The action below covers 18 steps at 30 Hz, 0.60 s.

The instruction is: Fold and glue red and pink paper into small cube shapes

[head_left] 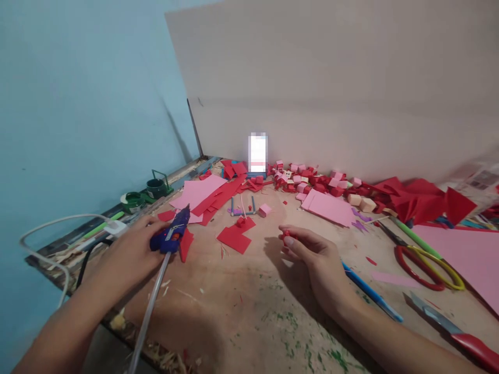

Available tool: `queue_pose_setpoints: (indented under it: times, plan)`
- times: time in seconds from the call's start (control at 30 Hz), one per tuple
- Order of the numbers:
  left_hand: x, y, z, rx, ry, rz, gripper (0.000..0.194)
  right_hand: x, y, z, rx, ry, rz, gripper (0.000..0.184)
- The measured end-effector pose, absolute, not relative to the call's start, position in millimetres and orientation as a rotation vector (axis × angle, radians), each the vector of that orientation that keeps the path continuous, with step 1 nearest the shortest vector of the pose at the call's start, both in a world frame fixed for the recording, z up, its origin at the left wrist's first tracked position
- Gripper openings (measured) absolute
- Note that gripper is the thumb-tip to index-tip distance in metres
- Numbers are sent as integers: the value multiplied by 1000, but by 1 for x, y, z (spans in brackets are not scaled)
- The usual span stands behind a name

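Observation:
My left hand [134, 249] is closed on a blue hot glue gun [171, 232], its nozzle pointing away from me. A long clear glue stick [150, 307] runs out of its back toward me. In the fingertips of my right hand [317, 257] I pinch a small red paper piece [287, 235], partly hidden by the fingers. Between my hands lies a cut sheet of red paper [235, 239] with a small red lump on it. Just beyond stand a pink paper-covered cube [264, 210] and small grey sticks [233, 206].
Many red and pink cubes [307, 179] are piled along the board. Pink sheets [327, 208] lie before them. Scissors [419, 265], a red-handled cutter [456, 332] and a blue pen [372, 291] are at right. A bright-screened phone [258, 153] stands at the back; a white cable [42, 223] loops left.

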State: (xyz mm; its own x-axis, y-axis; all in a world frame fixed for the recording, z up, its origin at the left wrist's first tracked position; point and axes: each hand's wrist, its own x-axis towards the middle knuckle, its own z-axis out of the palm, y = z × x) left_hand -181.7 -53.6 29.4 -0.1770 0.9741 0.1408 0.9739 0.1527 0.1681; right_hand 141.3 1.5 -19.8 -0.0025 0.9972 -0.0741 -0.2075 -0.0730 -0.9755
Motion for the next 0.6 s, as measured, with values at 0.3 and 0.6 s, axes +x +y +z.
queue_pose_setpoints:
  times: [0.3,0.6]
  plan:
    - [-189,-45,21,2017,2283,100,61,147,10,-23,-1053,-1015,1365,39]
    - [-152,-30,57,2451,1993,23,55,145,12,-20,-1000,-932,1470,41]
